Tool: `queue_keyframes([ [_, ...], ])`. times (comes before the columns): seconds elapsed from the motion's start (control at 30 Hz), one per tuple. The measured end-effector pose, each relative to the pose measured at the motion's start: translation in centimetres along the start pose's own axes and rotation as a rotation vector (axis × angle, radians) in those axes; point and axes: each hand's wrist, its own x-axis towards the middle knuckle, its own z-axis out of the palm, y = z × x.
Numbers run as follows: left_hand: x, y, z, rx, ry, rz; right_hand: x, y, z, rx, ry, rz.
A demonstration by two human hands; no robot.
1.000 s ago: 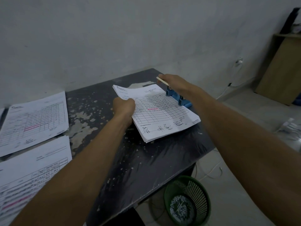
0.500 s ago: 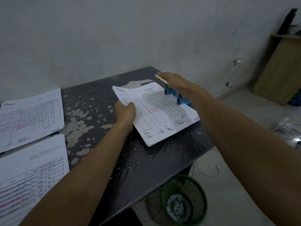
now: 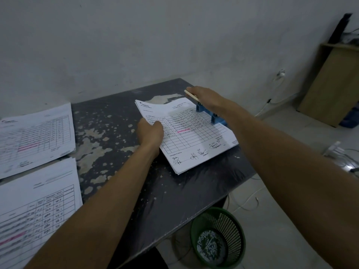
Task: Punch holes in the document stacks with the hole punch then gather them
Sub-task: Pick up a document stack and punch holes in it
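A stack of printed forms [image 3: 194, 138] lies on the dark worn table [image 3: 204, 181], its right edge pushed into a blue hole punch [image 3: 215, 116]. My left hand [image 3: 150, 131] grips the stack's left edge with curled fingers. My right hand [image 3: 206, 98] lies on top of the punch and covers most of it, with a thin pale stick [image 3: 191, 95] between its fingers. The far left corner of the stack curls up a little.
Two more stacks of forms lie on the table's left side, one further back [image 3: 35, 136] and one closer to me [image 3: 37, 210]. A green mesh waste bin [image 3: 217, 237] stands on the floor under the table's right corner. Cables run along the floor at right.
My view has shifted slightly. Both hands stay where they were on the stack and the punch, and the stack's far left corner now lifts a bit more.
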Motion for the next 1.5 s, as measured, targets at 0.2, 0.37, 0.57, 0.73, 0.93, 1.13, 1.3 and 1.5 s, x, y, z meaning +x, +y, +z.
queue_keyframes([
  [0.2,0.1,0.0,-0.1,0.034,0.003,-0.007,-0.1,0.3,0.4,-0.108,-0.024,-0.060],
  [0.37,0.1,-0.1,-0.1,0.042,0.000,-0.008,-0.3,0.3,1.2,-0.248,0.016,-0.018],
  [0.57,0.0,0.0,-0.1,0.065,0.010,0.022,-0.7,0.1,1.4,-0.329,0.030,0.006],
  [0.73,0.0,0.0,-0.1,0.088,0.004,0.029,-0.8,-0.1,1.5,-0.380,0.022,0.019],
  [0.93,-0.2,0.1,-0.3,0.097,-0.012,0.050,-0.8,-0.1,1.8,-0.558,-0.015,0.020],
  [1.13,-0.4,0.3,-0.4,0.093,-0.029,0.057,-1.1,0.6,3.7,-0.870,0.023,0.015],
  [1.3,-0.4,0.3,-0.4,0.087,-0.020,0.054,-1.5,0.8,4.9,-0.919,0.048,0.012],
  [1.5,-0.2,0.4,-0.2,0.131,-0.001,0.054,-1.4,0.4,4.1,-0.841,0.038,0.016],
])
